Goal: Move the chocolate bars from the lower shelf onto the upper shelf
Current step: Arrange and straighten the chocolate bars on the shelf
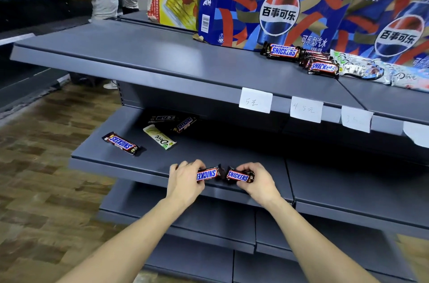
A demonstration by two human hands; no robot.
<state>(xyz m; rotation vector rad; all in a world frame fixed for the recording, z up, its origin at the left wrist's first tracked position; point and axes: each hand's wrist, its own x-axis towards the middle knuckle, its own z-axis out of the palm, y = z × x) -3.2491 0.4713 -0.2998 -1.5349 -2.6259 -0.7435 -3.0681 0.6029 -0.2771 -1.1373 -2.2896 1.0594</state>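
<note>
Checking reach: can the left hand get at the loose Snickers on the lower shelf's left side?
Probably not yet. The path to that Snickers bar looks open, nothing lying between, but the left hand already grips another Snickers and would need to unload it first.

upper shelf (162, 60): matt grey metal | Snickers bar (122, 143): glossy wrapper | floor (46, 166): wood

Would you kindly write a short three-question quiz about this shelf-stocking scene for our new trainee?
1. True or false: each hand grips a Snickers bar.
2. How many loose bars lie on the lower shelf, apart from those held?
3. Which brand lies right of the Snickers pile on the upper shelf: A) Dove B) Mars?

Key
1. True: left hand grips one Snickers bar, right hand another.
2. Four.
3. A, Dove bars.
</note>
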